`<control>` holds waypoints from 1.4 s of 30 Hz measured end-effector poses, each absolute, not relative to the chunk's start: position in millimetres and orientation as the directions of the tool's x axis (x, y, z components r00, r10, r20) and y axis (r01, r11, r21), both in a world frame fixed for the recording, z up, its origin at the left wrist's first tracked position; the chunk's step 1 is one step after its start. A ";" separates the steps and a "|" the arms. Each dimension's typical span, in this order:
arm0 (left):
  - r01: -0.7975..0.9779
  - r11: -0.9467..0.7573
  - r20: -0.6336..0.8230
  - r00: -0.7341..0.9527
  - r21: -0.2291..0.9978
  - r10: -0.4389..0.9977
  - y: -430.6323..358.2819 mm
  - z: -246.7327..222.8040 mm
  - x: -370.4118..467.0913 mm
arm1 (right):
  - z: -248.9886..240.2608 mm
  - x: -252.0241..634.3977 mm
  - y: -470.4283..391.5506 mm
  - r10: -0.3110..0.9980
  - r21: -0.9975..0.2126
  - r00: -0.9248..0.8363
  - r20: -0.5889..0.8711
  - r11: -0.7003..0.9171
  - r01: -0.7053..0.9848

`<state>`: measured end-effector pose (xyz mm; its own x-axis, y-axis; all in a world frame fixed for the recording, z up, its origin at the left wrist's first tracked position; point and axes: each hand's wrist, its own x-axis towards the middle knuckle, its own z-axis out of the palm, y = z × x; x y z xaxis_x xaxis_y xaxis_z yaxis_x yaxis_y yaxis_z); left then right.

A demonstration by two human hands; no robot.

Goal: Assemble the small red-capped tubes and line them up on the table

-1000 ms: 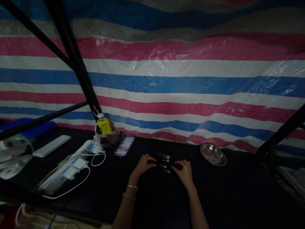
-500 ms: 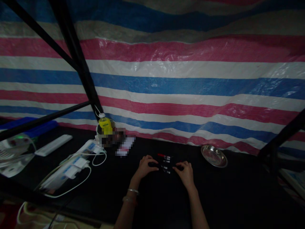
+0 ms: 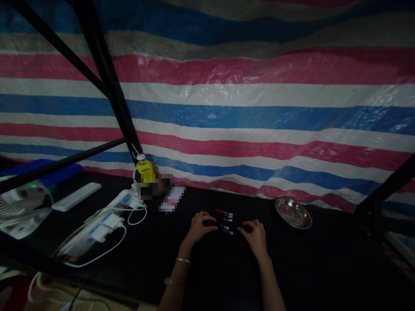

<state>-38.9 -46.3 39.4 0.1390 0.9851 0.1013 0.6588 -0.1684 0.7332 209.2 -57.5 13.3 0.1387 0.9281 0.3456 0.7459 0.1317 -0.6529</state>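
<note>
Several slim pen-like items (image 3: 228, 219) with shiny metallic parts lie side by side on the black tabletop (image 3: 223, 272). One of them has a red end (image 3: 221, 211); the dark parts of the others blend into the table, so their exact kind is unclear. At their left ends my left hand (image 3: 198, 226) is curled, thumb and fingers close around dark ends that I cannot make out. My right hand (image 3: 254, 235) curls in the same way at the right ends, with a small red bit showing by its fingers. Both hands rest low on the table.
A round metal dish (image 3: 293, 213) stands back right. To the left are white power strips (image 3: 97, 231) with cables, a yellow bottle (image 3: 145, 169), a blurred-out card (image 3: 173, 199) and a white fan (image 3: 19, 209). Black frame bars (image 3: 112, 86) and striped sheeting (image 3: 227, 116) border the table.
The whole view has shifted slightly, so everything appears a little further right. The hands and the pen-like items keep nearly the same places relative to each other.
</note>
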 end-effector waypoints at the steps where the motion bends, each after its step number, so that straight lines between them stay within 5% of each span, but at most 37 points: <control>1: 0.648 -0.173 0.119 0.127 0.741 0.985 -46.6 39.2 -38.1 | 12.3 209.2 -57.1 0.931 -0.656 0.137 0.339 0.129 0.744; 11: 0.611 -0.342 0.397 0.049 0.714 0.916 -50.1 44.5 -3.9 | 11.0 206.2 -52.4 0.934 -0.765 0.091 0.347 0.225 0.603; 18: 0.704 -0.384 0.406 0.148 0.597 0.902 -61.8 47.5 34.9 | 6.6 227.7 -50.0 0.860 -0.836 0.360 0.361 0.128 0.533; 27: 0.811 -0.401 0.402 0.227 0.426 0.887 -67.3 35.3 75.3 | 5.7 236.7 -53.2 0.920 -0.871 0.298 0.254 0.083 0.485; 37: 0.756 -0.407 0.417 0.195 0.512 0.888 -67.2 32.0 73.6 | 10.3 248.9 -63.6 0.979 -0.887 0.123 0.165 0.093 0.452; 42: 0.647 -0.489 0.514 0.171 0.584 0.840 -67.2 30.3 72.0 | 19.4 242.7 -64.4 0.989 -0.948 0.088 0.116 0.083 0.308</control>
